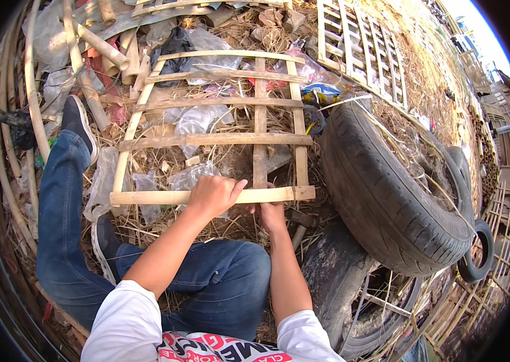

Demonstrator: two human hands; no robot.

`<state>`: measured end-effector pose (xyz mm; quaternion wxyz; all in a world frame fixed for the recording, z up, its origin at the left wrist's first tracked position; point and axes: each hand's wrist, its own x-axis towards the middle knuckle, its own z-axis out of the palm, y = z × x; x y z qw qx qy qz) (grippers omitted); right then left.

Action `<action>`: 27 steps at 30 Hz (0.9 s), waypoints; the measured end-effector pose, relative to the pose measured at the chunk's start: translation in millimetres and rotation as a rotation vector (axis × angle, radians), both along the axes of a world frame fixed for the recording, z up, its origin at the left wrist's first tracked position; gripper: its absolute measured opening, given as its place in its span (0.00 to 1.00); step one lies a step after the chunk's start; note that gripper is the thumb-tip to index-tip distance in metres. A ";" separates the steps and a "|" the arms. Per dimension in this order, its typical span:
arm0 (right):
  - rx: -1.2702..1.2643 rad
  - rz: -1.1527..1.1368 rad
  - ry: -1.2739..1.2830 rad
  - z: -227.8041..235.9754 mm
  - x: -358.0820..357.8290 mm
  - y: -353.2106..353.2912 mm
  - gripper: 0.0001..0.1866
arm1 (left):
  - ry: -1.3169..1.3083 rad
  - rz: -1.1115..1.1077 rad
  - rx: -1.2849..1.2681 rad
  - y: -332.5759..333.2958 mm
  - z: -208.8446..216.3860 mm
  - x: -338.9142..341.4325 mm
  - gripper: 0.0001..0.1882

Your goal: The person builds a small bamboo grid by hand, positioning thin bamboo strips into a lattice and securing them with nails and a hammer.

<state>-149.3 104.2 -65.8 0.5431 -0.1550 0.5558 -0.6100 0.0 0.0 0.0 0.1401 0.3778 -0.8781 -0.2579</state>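
A frame of pale bamboo slats [216,139] stands before me, its crosspieces joined to long side strips and one extra lengthwise strip right of centre. My left hand [211,194] is closed over the nearest slat, thumb lying along it. Just to the right, my right hand [271,212] grips the same slat from below, where the extra strip meets it. The slat hides part of its fingers, and whether they also hold something small cannot be made out. Close by on the ground lies what looks like a hammer [304,219], partly in shadow.
A large worn tyre [381,187] leans at my right over another dusty tyre [339,271]. A second slatted frame [363,51] lies at the far right. Bamboo poles [101,48] lie at the far left. Plastic sheets [198,123] and straw litter the ground. My legs [219,277] are bent nearby.
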 end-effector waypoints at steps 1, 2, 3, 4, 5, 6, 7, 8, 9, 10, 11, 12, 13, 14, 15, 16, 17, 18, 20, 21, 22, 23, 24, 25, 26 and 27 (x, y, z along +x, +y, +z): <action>-0.014 -0.007 0.012 -2.6 1.3 3.7 0.12 | 0.001 -0.005 0.000 1.2 -0.1 -0.1 0.28; -0.028 -0.015 0.024 -5.0 1.7 7.2 0.08 | 0.003 -0.011 0.000 2.6 -0.2 -0.3 0.28; -0.035 0.000 0.053 -4.0 -0.2 4.7 0.08 | 0.005 -0.013 -0.009 0.5 -0.6 -2.6 0.28; -0.042 0.015 0.083 -2.8 -2.3 2.3 0.08 | 0.008 -0.015 -0.018 -1.5 -1.5 -5.0 0.28; -0.049 0.030 0.112 -1.8 -4.4 0.0 0.08 | 0.011 -0.016 -0.026 -3.4 -2.7 -7.4 0.28; -0.058 0.040 0.119 -3.5 -6.0 1.0 0.08 | 0.016 -0.024 -0.036 -3.2 -5.1 -8.9 0.28; -0.068 0.051 0.125 -5.5 -7.5 1.9 0.09 | 0.020 -0.032 -0.046 -3.2 -7.7 -10.0 0.28; -0.077 0.061 0.132 -7.2 -8.9 3.0 0.10 | 0.026 -0.039 -0.056 -3.0 -9.7 -11.2 0.28; -0.074 0.060 0.144 -7.7 -9.5 4.7 0.12 | 0.021 -0.045 -0.059 -2.7 -10.2 -12.7 0.28; -0.070 0.059 0.155 -8.2 -9.7 6.5 0.13 | 0.016 -0.050 -0.061 -2.7 -10.5 -14.4 0.28; -0.067 0.057 0.167 -8.7 -10.0 8.3 0.15 | 0.012 -0.056 -0.064 -2.6 -10.8 -16.2 0.28; -0.056 0.044 0.146 -4.6 -7.8 8.6 0.14 | 0.014 -0.058 -0.065 -2.6 -11.6 -16.2 0.28; -0.046 0.032 0.124 -0.3 -5.7 9.7 0.13 | 0.016 -0.059 -0.067 -2.6 -12.5 -15.9 0.28; -0.036 0.019 0.102 4.4 -3.9 10.2 0.12 | 0.018 -0.060 -0.069 -3.0 -13.4 -15.4 0.28; -0.088 0.023 0.004 7.4 -2.7 11.1 0.12 | 0.021 -0.063 -0.069 -3.6 -15.3 -14.8 0.28; -0.141 0.027 -0.094 10.0 -1.9 10.9 0.12 | 0.024 -0.066 -0.069 -4.9 -17.4 -13.8 0.28; -0.194 0.032 -0.194 10.1 -1.0 10.3 0.12 | 0.027 -0.068 -0.069 -6.6 -19.6 -12.5 0.28; -0.203 0.075 -0.095 3.1 -2.4 8.2 0.13 | 0.044 -0.075 -0.072 -8.3 -20.6 -13.6 0.28; -0.153 0.035 -0.193 -7.0 -8.7 11.3 0.15 | 0.078 -0.088 -0.078 -10.8 -22.1 -16.2 0.27; -0.127 0.021 -0.249 -9.5 -8.5 9.3 0.15 | 0.070 -0.083 -0.079 -10.5 -23.5 -15.7 0.27; -0.096 0.003 -0.228 1.4 -3.8 4.0 0.19 | 0.058 -0.077 -0.081 -10.5 -25.1 -13.3 0.27; -0.099 -0.026 -0.218 10.0 1.4 -1.0 0.22 | 0.046 -0.070 -0.083 -10.6 -26.7 -11.0 0.27; -0.102 -0.061 -0.202 18.3 4.2 -4.2 0.24 | 0.042 -0.066 -0.071 -10.2 -24.5 -12.5 0.26; -0.105 -0.095 -0.187 21.2 5.2 -5.1 0.27 | 0.038 -0.061 -0.059 -9.7 -21.9 -14.3 0.26; -0.170 -0.045 -0.238 12.2 3.3 -1.6 0.35 | 0.034 -0.057 -0.046 -9.5 -19.9 -15.6 0.26; -0.168 -0.039 -0.238 10.0 1.9 -2.9 0.36 | 0.040 -0.061 -0.048 -9.4 -19.5 -16.5 0.26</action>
